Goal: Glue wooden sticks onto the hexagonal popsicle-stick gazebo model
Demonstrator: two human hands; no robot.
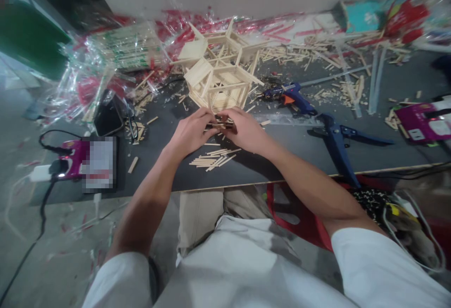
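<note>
A wooden stick structure (221,78) with open frames and flat panels stands on the dark table. At its near edge, my left hand (193,132) and my right hand (246,129) face each other with curled fingers. Thin sticks show between the fingertips of both hands, partly hidden by the fingers. Just below the hands, a small pile of loose sticks (213,160) lies on the table. Whether the held sticks touch the structure cannot be made out.
A blue glue gun (296,99) and a blue cutter (338,141) lie to the right, near a clear ruler (289,119). At left are a phone (100,162) and a purple power strip (72,157). Plastic wrapping (123,50) and stick scraps (289,53) cover the back.
</note>
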